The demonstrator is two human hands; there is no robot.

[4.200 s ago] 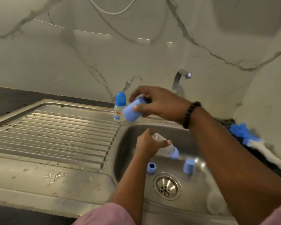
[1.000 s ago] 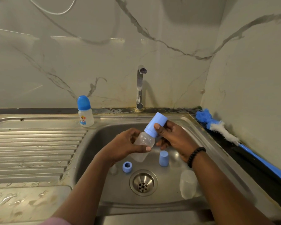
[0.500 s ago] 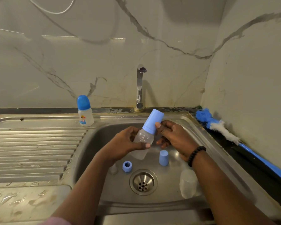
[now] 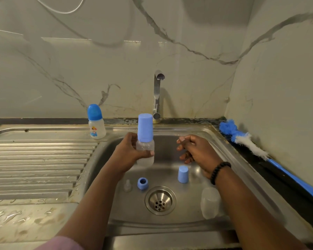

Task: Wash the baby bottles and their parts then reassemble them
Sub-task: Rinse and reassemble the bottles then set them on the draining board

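Observation:
My left hand grips a clear baby bottle upright above the sink, a light blue cap seated on top. Just right of it my right hand hovers with loosely curled fingers, holding nothing. On the sink floor lie a blue screw ring, a clear teat, a second blue cap and another clear bottle body. An assembled bottle with a darker blue cap stands on the back ledge at the left.
The steel sink has a drain at its centre and a tap behind. A ribbed wet drainboard stretches left. A blue and white bottle brush lies along the right counter by the wall.
The bottle has gone from tilted to upright in my left hand. My right hand has let go of the blue cap and drawn away to the right.

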